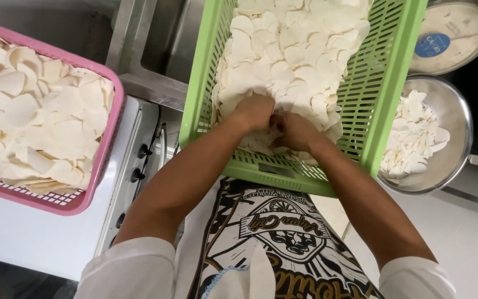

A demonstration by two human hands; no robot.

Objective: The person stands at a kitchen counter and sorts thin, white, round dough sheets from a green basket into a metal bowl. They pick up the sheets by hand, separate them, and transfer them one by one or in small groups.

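white slices (289, 44) fill the green basket (383, 94), thin and round and pale, piled up thick. we see our two hands pushed down into the pile at the near end of the basket, close to our tummy. the left hand (254, 112) and the right hand (294, 131) sit side by side, touching each other at the knuckles. the fingers of both hands curl down and go under the slices, so the tips are hidden (we cannot tell if they pinch a slice or just dig in). the slices lie all around the fingers, in front of them, beside them and over the tips. a few slices peek out just under the wrists too.

the green basket is tilted, with its far end higher up, past our fingertips. its near wall sits just behind our wrists.

off to the right of the right hand there is a shiny metal bowl (455, 119) with more white slices in it. just past that bowl stands a round scale (455, 33) with a blue spot on its face.

well off to the left of the left hand sits a pink basket (103, 160), also heaped with the same pale slices. it rests on a white stove top (23, 232) with black knobs (139, 163) on the side near us.
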